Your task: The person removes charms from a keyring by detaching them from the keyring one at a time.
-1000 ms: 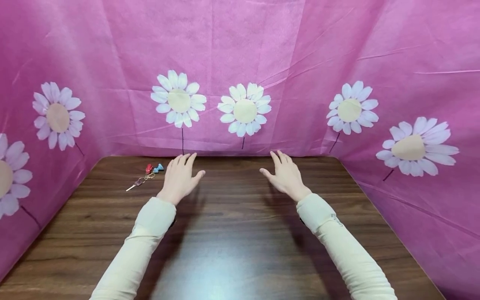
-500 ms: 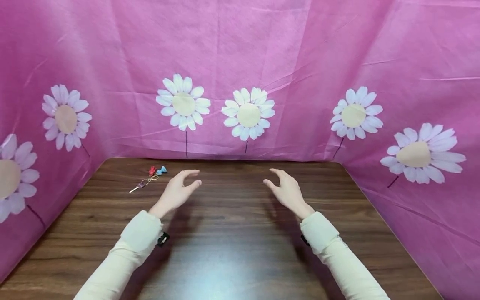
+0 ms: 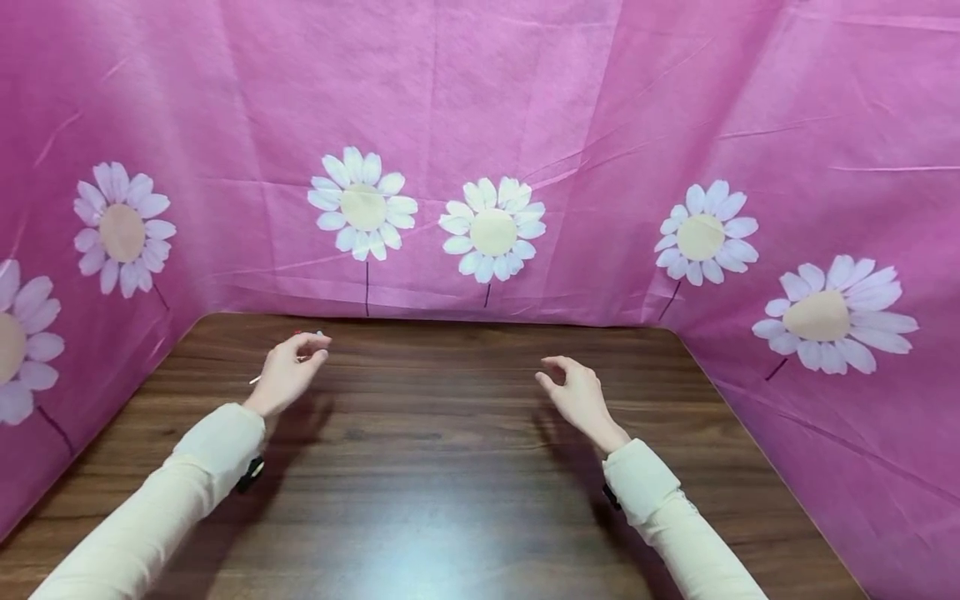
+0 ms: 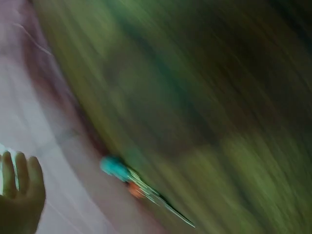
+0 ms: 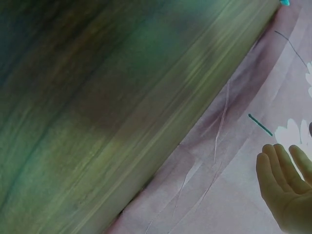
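**Hands Poised Over Dark Wooden Table, Keys at Far Left**

At the far left of a dark wooden table (image 3: 450, 467), a person's left hand (image 3: 287, 373) hovered directly over a small bunch of keys (image 4: 139, 187), its fingers loosely curled and holding nothing. From the head camera the hand covered most of the bunch; only a silver key tip showed at its left edge and a trace of red and pale charm just beyond its fingertips. The left wrist camera, heavily blurred by motion, showed the keys lying on the wood with a blue charm, an orange-red piece and a thin metal key pointing away, close to the table's far edge where the cloth began. Whether the hand touched the keys could not be told.

The right hand (image 3: 576, 397) was raised above the right-centre of the table, well apart from the keys, fingers gently bent with thumb and forefinger narrowly parted and gripping nothing. Both arms wore cream sleeves (image 3: 675, 517).

A pink cloth backdrop (image 3: 585, 108) printed with white daisies (image 3: 492, 227) enclosed the table on the far, left and right sides.
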`<state>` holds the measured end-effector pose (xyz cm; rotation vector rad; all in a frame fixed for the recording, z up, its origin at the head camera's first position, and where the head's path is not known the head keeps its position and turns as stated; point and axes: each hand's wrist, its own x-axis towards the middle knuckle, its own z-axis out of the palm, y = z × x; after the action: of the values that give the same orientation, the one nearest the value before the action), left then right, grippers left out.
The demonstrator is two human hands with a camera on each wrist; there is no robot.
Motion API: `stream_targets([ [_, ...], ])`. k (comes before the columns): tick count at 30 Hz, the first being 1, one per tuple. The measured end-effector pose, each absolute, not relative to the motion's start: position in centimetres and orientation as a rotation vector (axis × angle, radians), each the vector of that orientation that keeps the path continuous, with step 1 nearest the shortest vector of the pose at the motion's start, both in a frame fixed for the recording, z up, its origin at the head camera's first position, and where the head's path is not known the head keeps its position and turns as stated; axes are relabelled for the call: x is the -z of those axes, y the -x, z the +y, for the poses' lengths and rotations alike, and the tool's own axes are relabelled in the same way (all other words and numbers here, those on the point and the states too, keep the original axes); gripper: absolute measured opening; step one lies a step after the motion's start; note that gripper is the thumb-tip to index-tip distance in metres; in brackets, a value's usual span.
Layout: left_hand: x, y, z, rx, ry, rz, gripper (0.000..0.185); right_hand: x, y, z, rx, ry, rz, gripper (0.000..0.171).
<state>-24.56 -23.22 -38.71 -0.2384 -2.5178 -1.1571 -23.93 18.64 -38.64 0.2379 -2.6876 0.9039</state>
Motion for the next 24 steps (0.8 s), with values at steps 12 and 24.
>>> stream_targets([
  [12,39.9,27.7,-28.9,0.941,0.067,-2.721,0.028,38.9,24.0,18.8,-0.975,-0.254,-2.661,0.031],
  [24,42.1,28.4,-31.6,0.69,-0.075,-2.977,0.038,39.4,24.4,18.1,-1.147,-0.377,-2.558,0.026],
])
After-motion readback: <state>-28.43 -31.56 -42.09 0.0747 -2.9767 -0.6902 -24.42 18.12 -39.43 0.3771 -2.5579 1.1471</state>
